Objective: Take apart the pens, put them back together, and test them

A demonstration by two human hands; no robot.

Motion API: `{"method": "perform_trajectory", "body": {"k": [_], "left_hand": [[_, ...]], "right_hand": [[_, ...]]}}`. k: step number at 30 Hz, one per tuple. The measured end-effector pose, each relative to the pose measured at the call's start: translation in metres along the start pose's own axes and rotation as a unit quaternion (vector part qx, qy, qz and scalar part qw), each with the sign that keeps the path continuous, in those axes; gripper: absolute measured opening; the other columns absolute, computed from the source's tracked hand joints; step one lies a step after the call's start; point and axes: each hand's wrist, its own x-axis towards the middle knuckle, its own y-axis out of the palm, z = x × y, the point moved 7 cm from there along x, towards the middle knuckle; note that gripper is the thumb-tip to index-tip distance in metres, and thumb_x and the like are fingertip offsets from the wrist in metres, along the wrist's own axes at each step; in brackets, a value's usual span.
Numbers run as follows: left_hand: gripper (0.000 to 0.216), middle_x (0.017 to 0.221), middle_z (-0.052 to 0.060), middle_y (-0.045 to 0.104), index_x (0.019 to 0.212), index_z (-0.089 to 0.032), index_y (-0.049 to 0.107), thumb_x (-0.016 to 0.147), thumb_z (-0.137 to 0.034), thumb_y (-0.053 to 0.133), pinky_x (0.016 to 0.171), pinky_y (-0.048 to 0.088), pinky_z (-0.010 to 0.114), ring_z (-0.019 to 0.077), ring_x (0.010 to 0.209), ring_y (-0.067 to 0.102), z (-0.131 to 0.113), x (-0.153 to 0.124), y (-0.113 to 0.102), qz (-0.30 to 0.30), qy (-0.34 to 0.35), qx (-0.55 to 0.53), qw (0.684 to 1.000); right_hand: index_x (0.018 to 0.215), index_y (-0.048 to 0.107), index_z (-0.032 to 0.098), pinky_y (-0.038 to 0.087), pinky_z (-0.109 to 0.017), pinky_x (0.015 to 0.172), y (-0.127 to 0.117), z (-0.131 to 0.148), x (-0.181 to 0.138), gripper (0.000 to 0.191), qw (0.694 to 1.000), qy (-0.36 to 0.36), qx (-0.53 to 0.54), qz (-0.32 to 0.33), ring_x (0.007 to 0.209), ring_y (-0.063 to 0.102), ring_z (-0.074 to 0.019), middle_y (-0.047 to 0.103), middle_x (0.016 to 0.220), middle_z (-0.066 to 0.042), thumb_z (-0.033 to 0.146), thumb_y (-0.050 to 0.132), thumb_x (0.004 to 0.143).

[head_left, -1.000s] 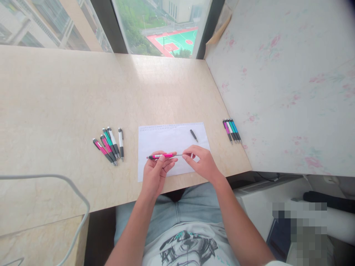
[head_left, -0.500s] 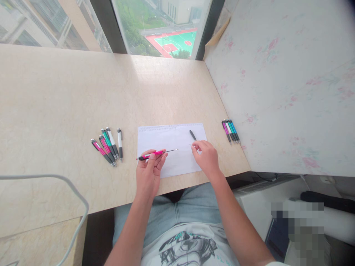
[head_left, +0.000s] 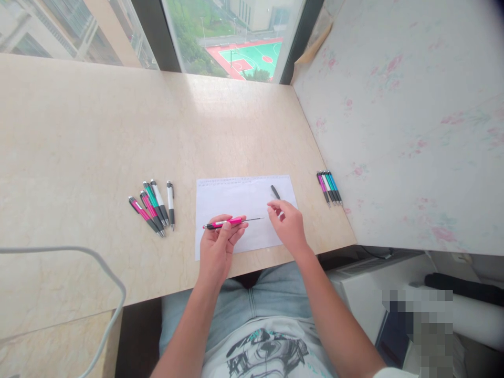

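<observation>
- The left hand [head_left: 216, 249] holds a pink pen [head_left: 235, 221] over the paper [head_left: 244, 197].
- Its thin stick [head_left: 252, 219] points toward the right hand [head_left: 289, 226].
- I can't tell if that hand holds anything.
- A black piece [head_left: 274, 191] lies on the paper.

A smooth, stone-look tabletop [head_left: 98, 131] with a soft sheen carries a matt white paper sheet [head_left: 236, 194]. The pink pen [head_left: 235, 221] has a smooth plastic barrel; the black grip piece [head_left: 274, 191] looks matt. Faded denim jeans [head_left: 232, 304]; matt floral wallpaper [head_left: 374, 110].
</observation>
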Motion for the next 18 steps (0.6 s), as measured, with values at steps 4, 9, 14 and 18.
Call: {"method": "perform_trajectory", "body": {"k": [4,9,14,18], "left_hand": [[0.026,0.099,0.011,0.075,0.102,-0.018,0.058,0.085,-0.035,0.068,0.084,0.058,0.034,0.02,0.088,0.073,0.004,-0.004,0.005,0.03,-0.02,0.044,0.998],[0.029,0.101,0.012,0.075,0.103,-0.017,0.059,0.084,-0.036,0.069,0.085,0.058,0.035,0.0219,0.092,0.073,0.006,-0.008,0.006,0.048,-0.023,0.088,0.995],[0.028,0.097,0.011,0.076,0.101,-0.017,0.059,0.083,-0.036,0.07,0.081,0.057,0.031,0.0197,0.087,0.073,-0.006,-0.002,-0.009,-0.024,0.012,0.058,0.998],[0.029,0.095,0.01,0.076,0.1,-0.017,0.06,0.082,-0.036,0.072,0.08,0.057,0.028,0.0186,0.086,0.074,-0.015,0.002,-0.021,-0.067,0.043,0.04,0.996]], "right_hand": [[0.103,0.066,0.021,0.051,-0.027,0.068,0.0,0.018,-0.018,0.019,0.991,-0.034,0.109,0.065,0.089,0.064,-0.0176,0.069,0.098,-0.005,0.03,0.052,0.095],[0.089,0.069,0.023,0.048,-0.033,0.082,-0.006,0.036,-0.027,0.013,0.982,-0.154,0.016,0.104,0.089,0.059,-0.0188,0.066,0.088,-0.004,0.022,0.057,0.093],[0.085,0.067,0.022,0.047,-0.032,0.081,-0.016,0.021,-0.028,0.013,0.979,-0.155,-0.052,0.12,0.088,0.059,-0.0194,0.065,0.086,-0.004,0.019,0.056,0.091],[0.083,0.066,0.021,0.046,-0.033,0.08,-0.023,0.0,-0.021,0.013,0.988,-0.082,-0.128,0.04,0.086,0.058,-0.0209,0.065,0.083,-0.004,0.019,0.055,0.09]]}}
